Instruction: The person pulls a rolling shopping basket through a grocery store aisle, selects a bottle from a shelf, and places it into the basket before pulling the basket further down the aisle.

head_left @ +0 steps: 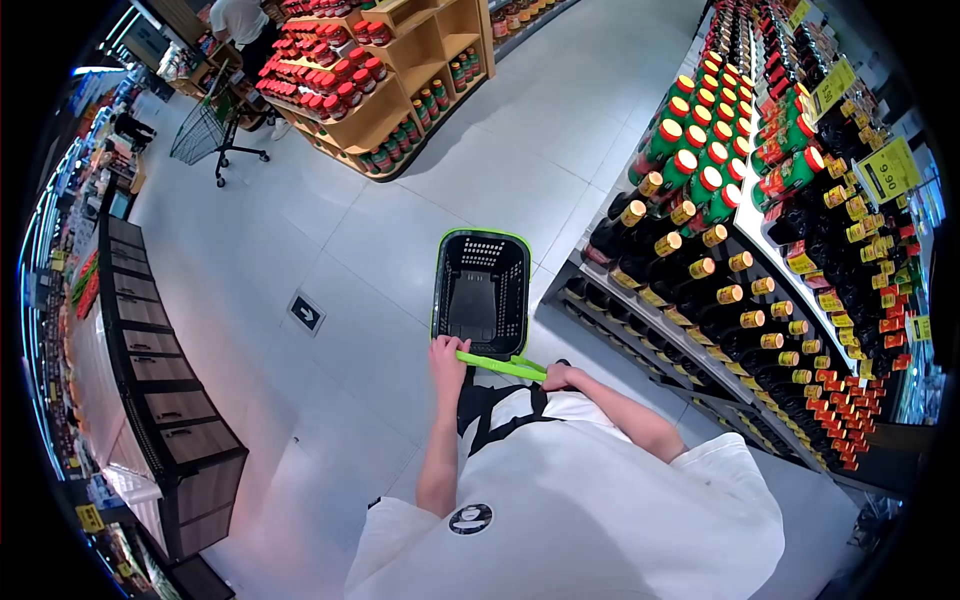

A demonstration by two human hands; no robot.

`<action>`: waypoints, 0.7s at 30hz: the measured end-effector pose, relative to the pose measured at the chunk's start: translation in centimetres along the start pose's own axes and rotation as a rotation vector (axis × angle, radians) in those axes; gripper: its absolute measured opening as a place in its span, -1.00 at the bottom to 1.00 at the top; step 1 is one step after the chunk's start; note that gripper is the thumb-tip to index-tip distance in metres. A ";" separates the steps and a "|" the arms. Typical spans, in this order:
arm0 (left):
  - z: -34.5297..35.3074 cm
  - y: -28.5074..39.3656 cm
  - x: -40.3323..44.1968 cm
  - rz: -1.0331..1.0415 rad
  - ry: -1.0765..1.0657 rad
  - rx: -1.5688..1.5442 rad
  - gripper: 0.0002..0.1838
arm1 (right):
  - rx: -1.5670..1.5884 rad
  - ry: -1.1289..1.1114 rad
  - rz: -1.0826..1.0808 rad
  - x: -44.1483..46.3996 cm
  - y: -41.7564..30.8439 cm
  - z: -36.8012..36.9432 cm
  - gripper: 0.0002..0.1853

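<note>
A black shopping basket [441, 290] with a bright green rim is in front of my body, and nothing shows inside it. My left hand [448, 354] is closed at the basket's near left corner, by the left end of the green handle [500, 365]. Whether its fingers grip the rim, the handle or both I cannot tell exactly. My right hand [560, 376] is closed round the right end of the handle, which lies tilted across the near side of the basket.
A shelf [620, 290] of dark bottles and green jars [690, 160] rises on the right, with yellow price tags [888, 172]. Ahead is a wooden display [405, 75] of red-lidded jars. A shopping cart [205, 135] and a person [240, 22] are far left; a counter [170, 400] stands nearer.
</note>
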State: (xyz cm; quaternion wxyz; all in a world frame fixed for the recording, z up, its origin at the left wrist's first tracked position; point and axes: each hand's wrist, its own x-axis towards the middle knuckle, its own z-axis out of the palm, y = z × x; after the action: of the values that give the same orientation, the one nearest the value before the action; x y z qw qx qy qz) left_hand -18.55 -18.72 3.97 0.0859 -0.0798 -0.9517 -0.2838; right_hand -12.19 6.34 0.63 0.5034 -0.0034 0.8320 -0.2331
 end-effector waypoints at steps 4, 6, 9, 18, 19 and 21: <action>-2.0 -3.8 3.5 0.027 0.058 -0.127 -0.72 | 0.160 -0.017 0.107 3.3 -4.8 1.1 -0.46; -3.0 -6.5 4.5 0.024 0.039 -0.127 -0.68 | 0.232 0.021 0.183 4.6 -8.8 1.4 -0.52; -5.0 -11.1 6.5 0.018 -0.002 -0.102 -0.55 | 0.173 0.151 0.061 7.7 -13.9 2.0 -0.58; -8.6 -19.2 10.1 0.016 -0.104 -0.022 -0.43 | 0.137 0.352 0.176 15.4 -24.3 2.3 -0.64; -8.1 -21.3 11.1 0.032 -0.088 -0.011 -0.41 | 0.143 0.391 0.177 15.8 -25.5 2.2 -0.65; -8.0 -22.8 12.5 0.043 -0.072 0.000 -0.38 | 0.210 0.312 0.184 16.1 -27.6 1.2 -0.66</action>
State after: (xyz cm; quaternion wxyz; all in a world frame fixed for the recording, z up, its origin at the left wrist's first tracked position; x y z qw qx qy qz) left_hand -34.38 -40.67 1.15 0.0576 -0.1107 -0.9523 -0.2786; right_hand -25.46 -22.57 -2.47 0.3854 0.1612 0.8678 -0.2690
